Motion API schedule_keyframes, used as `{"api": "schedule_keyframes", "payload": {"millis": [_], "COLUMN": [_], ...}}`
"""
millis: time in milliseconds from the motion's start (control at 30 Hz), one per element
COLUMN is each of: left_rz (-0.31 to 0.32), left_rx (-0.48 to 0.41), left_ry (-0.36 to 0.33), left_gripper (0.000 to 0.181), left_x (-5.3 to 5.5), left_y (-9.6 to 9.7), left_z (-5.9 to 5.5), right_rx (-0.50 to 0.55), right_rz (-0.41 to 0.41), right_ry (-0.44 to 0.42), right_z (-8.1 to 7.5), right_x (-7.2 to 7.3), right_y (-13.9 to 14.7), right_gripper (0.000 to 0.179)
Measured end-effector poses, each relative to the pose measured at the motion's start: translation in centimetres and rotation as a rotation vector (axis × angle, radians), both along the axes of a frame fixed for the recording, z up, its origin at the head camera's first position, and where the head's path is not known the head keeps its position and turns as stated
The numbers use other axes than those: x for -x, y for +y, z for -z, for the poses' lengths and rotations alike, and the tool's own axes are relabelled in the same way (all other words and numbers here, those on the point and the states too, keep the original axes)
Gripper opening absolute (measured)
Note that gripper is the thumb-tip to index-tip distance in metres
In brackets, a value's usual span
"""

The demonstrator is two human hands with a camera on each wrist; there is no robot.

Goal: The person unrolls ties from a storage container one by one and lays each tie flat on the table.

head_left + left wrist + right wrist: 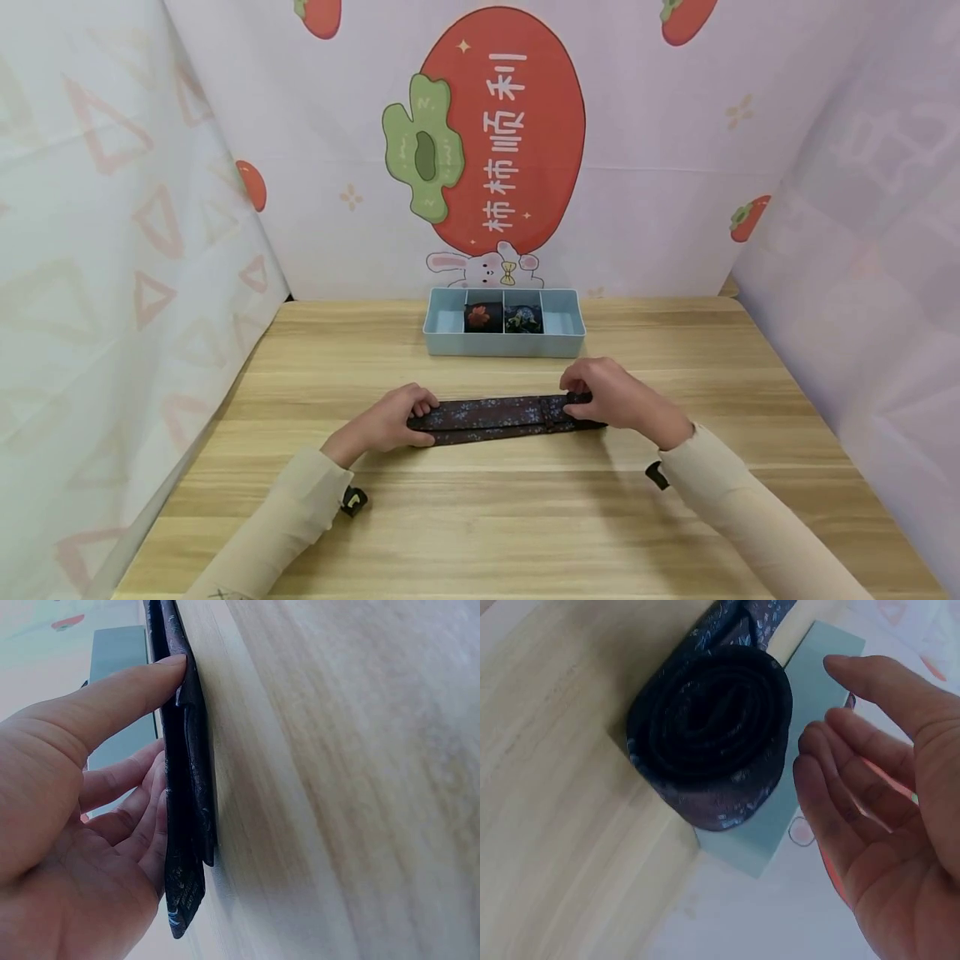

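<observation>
A dark necktie point(487, 412) with small blue flowers stretches sideways across the wooden table, its strips lying nearly parallel. My left hand point(392, 419) holds its left end. In the left wrist view the thumb point(131, 694) lies along the near side of the fabric, with the fingers behind it. The tie's right end is wound into a roll point(720, 802), seen end-on in the right wrist view. Beside this roll is my right hand point(877, 780), its fingers loosely bent and a gap between fingertips and roll. In the head view that hand partly covers the roll.
A pale blue box point(504, 345) with compartments stands behind the tie. Its two middle compartments hold a dark roll with a red flower point(480, 317) and a dark blue-patterned roll point(522, 319). Printed cloth hangs behind and along both sides of the table point(480, 533).
</observation>
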State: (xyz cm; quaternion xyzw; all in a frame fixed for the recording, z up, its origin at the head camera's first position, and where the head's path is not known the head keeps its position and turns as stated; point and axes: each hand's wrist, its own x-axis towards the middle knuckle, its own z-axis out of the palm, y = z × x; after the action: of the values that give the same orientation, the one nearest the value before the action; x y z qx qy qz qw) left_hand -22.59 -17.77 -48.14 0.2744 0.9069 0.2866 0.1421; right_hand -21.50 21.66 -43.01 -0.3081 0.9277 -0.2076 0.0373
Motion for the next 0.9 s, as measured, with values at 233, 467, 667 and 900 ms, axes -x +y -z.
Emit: {"api": "schedule_keyframes", "payload": {"millis": [233, 467, 667, 900], "left_rz": [0.0, -0.002, -0.003, -0.002], "left_rx": [-0.003, 0.003, 0.006, 0.01], "left_ry": [-0.003, 0.0, 0.003, 0.002], "left_gripper": [0.049, 0.049, 0.049, 0.05], "left_x": [-0.1, 0.1, 0.1, 0.2], "left_y": [0.1, 0.0, -0.1, -0.2], "left_z": [0.4, 0.5, 0.3, 0.4], "right_rx": [-0.014, -0.04, -0.05, -0.051], "right_rz": [-0.042, 0.01, 0.077, 0.129], "right_ry": [-0.022, 0.055, 0.105, 0.155], "right_z": [0.6, 0.4, 0.5, 0.5], "right_x": [0.0, -0.2, -0.3, -0.8], "right_y": [-0.4, 0.8, 2.3, 3.9], "right_gripper": [0.021, 0.022, 0.022, 0.024]}}
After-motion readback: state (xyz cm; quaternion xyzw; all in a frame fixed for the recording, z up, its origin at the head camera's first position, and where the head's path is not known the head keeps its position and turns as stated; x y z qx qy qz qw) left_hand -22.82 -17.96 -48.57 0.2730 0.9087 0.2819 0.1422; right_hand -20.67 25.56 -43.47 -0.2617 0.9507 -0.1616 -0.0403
